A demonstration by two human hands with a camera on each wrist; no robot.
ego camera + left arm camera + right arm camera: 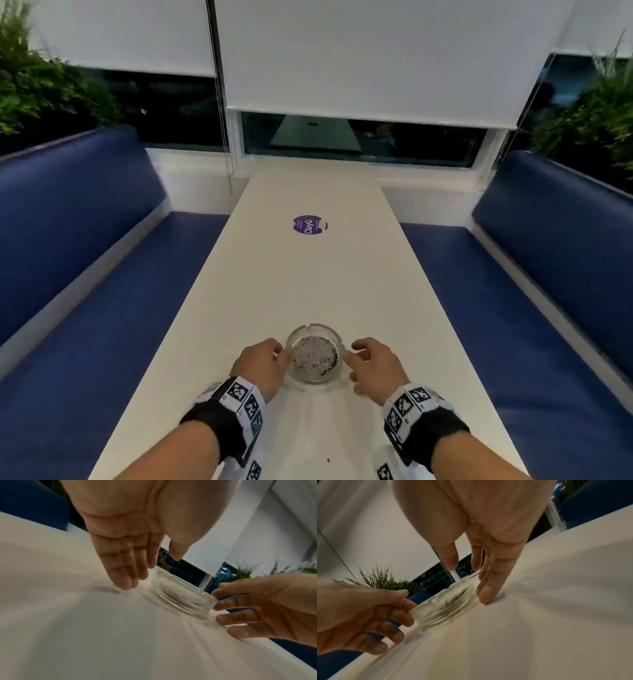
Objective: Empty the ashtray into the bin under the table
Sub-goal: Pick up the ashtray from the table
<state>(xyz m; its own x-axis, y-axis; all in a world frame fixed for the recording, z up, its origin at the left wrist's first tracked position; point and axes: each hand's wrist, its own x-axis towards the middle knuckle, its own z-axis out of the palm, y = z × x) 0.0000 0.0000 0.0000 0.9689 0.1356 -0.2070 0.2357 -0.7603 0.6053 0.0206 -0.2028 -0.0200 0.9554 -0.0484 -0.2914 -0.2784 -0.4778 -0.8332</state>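
Observation:
A round clear glass ashtray (313, 354) (181, 599) (443, 608), its bottom covered in grey ash, stands on the white table (308, 274) near its front end. My left hand (279, 359) (150, 572) is at its left side, fingers nearly straight, tips down by the glass wall. My right hand (356, 366) (471, 582) mirrors it on the right, fingertips touching the glass and the tabletop. Neither hand has the ashtray lifted. No bin shows in any view.
A purple round sticker (309, 224) lies farther along the table. Blue padded benches run down the left (102, 308) and right (513, 308). A dark crumb (328, 460) lies near the front edge. Window blinds and plants stand behind.

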